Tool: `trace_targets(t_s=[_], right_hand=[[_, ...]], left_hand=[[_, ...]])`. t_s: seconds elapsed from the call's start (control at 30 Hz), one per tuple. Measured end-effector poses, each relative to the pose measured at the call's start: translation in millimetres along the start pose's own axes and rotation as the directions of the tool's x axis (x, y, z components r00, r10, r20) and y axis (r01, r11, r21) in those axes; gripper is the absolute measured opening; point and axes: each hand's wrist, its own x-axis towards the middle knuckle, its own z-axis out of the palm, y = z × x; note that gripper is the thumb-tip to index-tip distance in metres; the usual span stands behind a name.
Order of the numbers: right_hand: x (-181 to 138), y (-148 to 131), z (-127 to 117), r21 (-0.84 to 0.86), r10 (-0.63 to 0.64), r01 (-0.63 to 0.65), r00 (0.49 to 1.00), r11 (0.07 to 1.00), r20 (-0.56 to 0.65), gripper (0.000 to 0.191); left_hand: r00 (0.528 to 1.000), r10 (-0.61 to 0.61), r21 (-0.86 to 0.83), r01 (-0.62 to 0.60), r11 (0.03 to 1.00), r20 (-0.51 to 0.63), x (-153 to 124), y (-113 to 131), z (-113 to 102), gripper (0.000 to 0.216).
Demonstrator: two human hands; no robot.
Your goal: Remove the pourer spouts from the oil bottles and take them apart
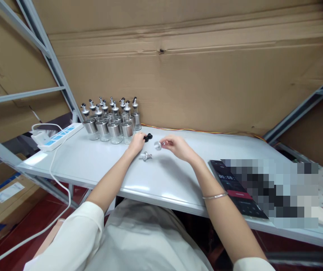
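My right hand (178, 146) pinches a small metal pourer spout (158, 145) just above the white table (93, 165). My left hand (137, 142) is curled beside small black caps (148, 137) and touches or holds one of them; the fingertips are partly hidden. A second metal spout (146, 156) lies on the table just in front of my left hand. Behind and to the left stands a cluster of several glass oil bottles with metal bases and pourer tops (110, 120).
A white power strip (56, 136) with a cable lies at the table's left end. A dark phone showing a timer (234, 188) lies at the right, next to a blurred patch. Cardboard sheets and grey shelf struts close off the back. A cardboard box (3, 199) sits on the floor at left.
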Motion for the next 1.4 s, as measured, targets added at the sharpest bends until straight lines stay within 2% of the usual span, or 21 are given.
trace_targets(t_s=[0.13, 0.23, 0.37, 0.5, 0.53, 0.6, 0.67, 0.77, 0.9, 1.07, 1.2, 1.27, 1.3, 1.37, 1.4], right_hand=[[-3.8, -0.3, 10.6, -0.168, 0.027, 0.015, 0.968, 0.986, 0.25, 0.016], [-5.0, 1.8, 16.3, -0.219, 0.069, 0.004, 0.942, 0.976, 0.328, 0.021], [-5.3, 1.9, 22.9, -0.243, 0.059, 0.031, 0.933, 0.97, 0.354, 0.023], [-6.1, -2.5, 26.2, -0.29, 0.064, 0.053, 0.924, 0.955, 0.378, 0.022], [-6.5, -3.5, 26.2, -0.297, 0.08, 0.038, 0.923, 0.954, 0.375, 0.023], [-7.5, -5.0, 25.3, -0.295, 0.118, -0.006, 0.925, 0.955, 0.361, 0.024], [-8.4, -5.6, 23.9, -0.286, 0.148, -0.044, 0.923, 0.957, 0.354, 0.024], [-9.1, -5.6, 22.2, -0.28, 0.173, -0.071, 0.917, 0.957, 0.359, 0.021], [-9.0, -6.6, 21.6, -0.266, 0.173, -0.074, 0.913, 0.961, 0.37, 0.023], [-8.9, -8.5, 23.3, -0.243, 0.168, -0.085, 0.924, 0.966, 0.344, 0.022], [-8.7, -6.9, 25.7, -0.224, 0.147, -0.072, 0.929, 0.972, 0.339, 0.021], [-8.8, -6.9, 26.1, -0.214, 0.138, -0.067, 0.933, 0.974, 0.333, 0.022], [-8.8, -7.6, 25.8, -0.208, 0.134, -0.067, 0.935, 0.976, 0.328, 0.021], [-9.0, -10.3, 24.4, -0.201, 0.125, -0.063, 0.941, 0.978, 0.314, 0.019], [-9.2, -12.2, 23.2, -0.202, 0.12, -0.059, 0.945, 0.978, 0.304, 0.018]], left_hand=[[1.0, 0.008, -0.017, -0.008, 1.0, 0.005, -0.9, -1.1, -1.0, 0.038], [1.0, 0.009, -0.029, -0.008, 1.0, 0.013, -2.8, -0.1, -1.0, 0.036], [0.999, 0.027, -0.051, -0.026, 0.998, 0.023, -5.2, 4.5, -7.2, 0.032], [1.0, 0.004, -0.17, -0.002, 0.985, 0.008, -7.4, 7.8, -28.0, 0.023], [0.999, -0.003, -0.236, 0.015, 0.972, 0.05, -8.6, 7.5, -34.2, 0.021], [0.977, 0.017, -0.366, 0.064, 0.929, 0.214, -12.6, 5.7, -45.0, 0.021], [0.918, 0.047, -0.429, 0.138, 0.893, 0.393, -17.9, 3.3, -51.7, 0.029], [0.85, 0.066, -0.456, 0.214, 0.864, 0.523, -24.8, 2.5, -54.2, 0.04], [0.815, 0.151, -0.517, 0.201, 0.832, 0.559, -27.2, 8.2, -52.6, 0.037], [0.803, 0.236, -0.573, 0.155, 0.805, 0.547, -25.3, 12.2, -52.5, 0.03], [0.795, 0.256, -0.579, 0.142, 0.803, 0.55, -26.9, 12.1, -54.0, 0.026], [0.803, 0.244, -0.585, 0.154, 0.796, 0.544, -27.9, 13.0, -55.8, 0.025], [0.824, 0.231, -0.59, 0.148, 0.794, 0.518, -28.0, 13.6, -57.3, 0.025], [0.912, 0.18, -0.607, 0.09, 0.79, 0.369, -26.7, 13.9, -61.7, 0.023], [0.964, 0.137, -0.612, 0.032, 0.79, 0.228, -25.1, 13.0, -64.9, 0.022]])
